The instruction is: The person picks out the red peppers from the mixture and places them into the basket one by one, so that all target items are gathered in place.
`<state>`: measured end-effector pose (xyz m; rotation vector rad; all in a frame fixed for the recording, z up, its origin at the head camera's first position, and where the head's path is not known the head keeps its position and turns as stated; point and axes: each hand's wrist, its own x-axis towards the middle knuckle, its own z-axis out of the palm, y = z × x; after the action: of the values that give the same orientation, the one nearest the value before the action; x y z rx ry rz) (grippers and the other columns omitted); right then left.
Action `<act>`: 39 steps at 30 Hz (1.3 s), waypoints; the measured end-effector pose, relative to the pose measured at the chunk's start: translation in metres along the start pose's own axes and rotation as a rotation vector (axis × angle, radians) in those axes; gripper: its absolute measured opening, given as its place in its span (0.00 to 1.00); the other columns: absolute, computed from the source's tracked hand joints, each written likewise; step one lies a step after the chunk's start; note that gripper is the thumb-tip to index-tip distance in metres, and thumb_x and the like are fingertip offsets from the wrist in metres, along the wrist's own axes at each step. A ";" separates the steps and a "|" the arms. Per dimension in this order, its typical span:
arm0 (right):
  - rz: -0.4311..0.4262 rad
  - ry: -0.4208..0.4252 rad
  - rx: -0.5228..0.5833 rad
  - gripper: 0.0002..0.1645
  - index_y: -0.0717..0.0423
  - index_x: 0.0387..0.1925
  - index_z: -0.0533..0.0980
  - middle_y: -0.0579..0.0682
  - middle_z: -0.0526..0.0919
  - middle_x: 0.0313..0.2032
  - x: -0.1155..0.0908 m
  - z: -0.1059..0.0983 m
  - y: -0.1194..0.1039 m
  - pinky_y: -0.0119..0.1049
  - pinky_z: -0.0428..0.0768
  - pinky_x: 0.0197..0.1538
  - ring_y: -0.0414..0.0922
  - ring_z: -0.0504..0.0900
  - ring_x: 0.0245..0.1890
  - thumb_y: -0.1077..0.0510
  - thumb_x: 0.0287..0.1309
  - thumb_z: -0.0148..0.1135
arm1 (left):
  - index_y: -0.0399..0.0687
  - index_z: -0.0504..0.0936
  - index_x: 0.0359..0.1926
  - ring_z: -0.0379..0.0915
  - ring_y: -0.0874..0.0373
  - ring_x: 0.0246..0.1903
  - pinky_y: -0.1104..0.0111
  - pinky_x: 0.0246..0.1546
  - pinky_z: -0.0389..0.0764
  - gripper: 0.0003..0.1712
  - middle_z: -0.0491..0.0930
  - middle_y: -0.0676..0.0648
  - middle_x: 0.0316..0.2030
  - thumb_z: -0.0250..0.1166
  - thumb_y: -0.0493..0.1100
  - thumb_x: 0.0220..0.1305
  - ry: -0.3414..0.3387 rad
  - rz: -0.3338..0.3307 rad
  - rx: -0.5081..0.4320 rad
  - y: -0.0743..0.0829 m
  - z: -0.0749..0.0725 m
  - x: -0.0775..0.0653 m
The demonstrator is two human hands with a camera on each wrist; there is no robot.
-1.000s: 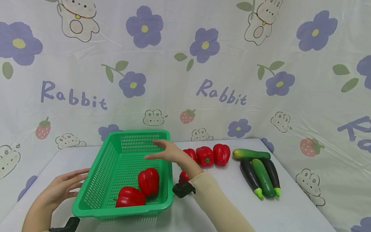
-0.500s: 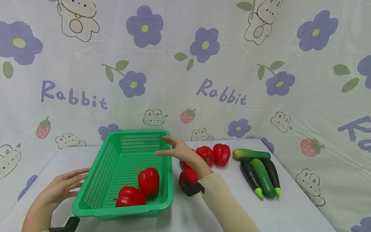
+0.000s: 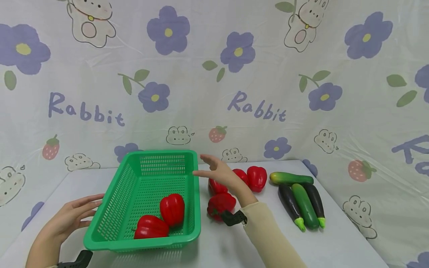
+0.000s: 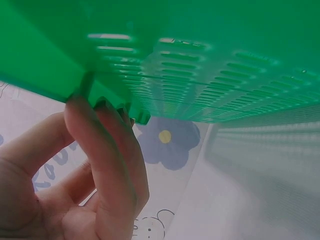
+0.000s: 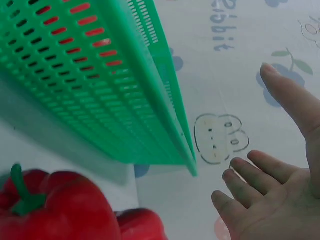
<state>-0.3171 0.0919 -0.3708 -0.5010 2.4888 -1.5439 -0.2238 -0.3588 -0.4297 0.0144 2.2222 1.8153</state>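
A green plastic basket stands on the white table, with two red bell peppers, one upright and one on its side, inside it. At its left side my left hand touches the rim; in the left wrist view, those fingers are bent loosely with their tips at the underside of the rim. My right hand is held just past the basket's right rim, fingers spread and holding nothing. Below it lie more red bell peppers, the nearest one partly behind the wrist strap.
Behind my right hand sits another red bell pepper. Further right are a green and yellow cucumber-like vegetable, a dark green one and two dark eggplants. A printed cloth hangs at the table's back.
My right hand has moved right, from over the basket to beyond its right rim, uncovering the nearest loose pepper. My left hand and the basket have stayed in place.
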 end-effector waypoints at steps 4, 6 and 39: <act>-0.004 0.026 0.007 0.47 0.39 0.71 0.62 0.46 0.65 0.71 0.000 -0.005 0.008 0.58 0.70 0.65 0.56 0.62 0.72 0.41 0.51 0.71 | 0.73 0.78 0.56 0.78 0.74 0.45 0.65 0.46 0.81 0.15 0.78 0.75 0.44 0.53 0.49 0.74 -0.008 0.006 0.005 -0.001 0.000 0.001; -0.010 0.035 0.000 0.47 0.38 0.71 0.62 0.46 0.65 0.71 0.000 -0.008 0.012 0.58 0.70 0.65 0.56 0.63 0.72 0.41 0.51 0.71 | 0.74 0.78 0.55 0.78 0.74 0.45 0.65 0.46 0.81 0.15 0.78 0.75 0.44 0.53 0.49 0.74 -0.002 0.001 0.004 -0.002 0.000 0.001; 0.125 0.314 0.037 0.50 0.45 0.74 0.57 0.53 0.59 0.74 -0.015 -0.063 0.073 0.59 0.62 0.70 0.56 0.55 0.75 0.44 0.54 0.69 | 0.74 0.78 0.55 0.79 0.73 0.45 0.66 0.45 0.81 0.16 0.79 0.74 0.44 0.51 0.47 0.76 -0.024 0.024 -0.005 -0.003 0.000 0.001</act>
<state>-0.3372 0.1795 -0.4086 -0.0986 2.6478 -1.7285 -0.2246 -0.3592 -0.4327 0.0622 2.2104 1.8226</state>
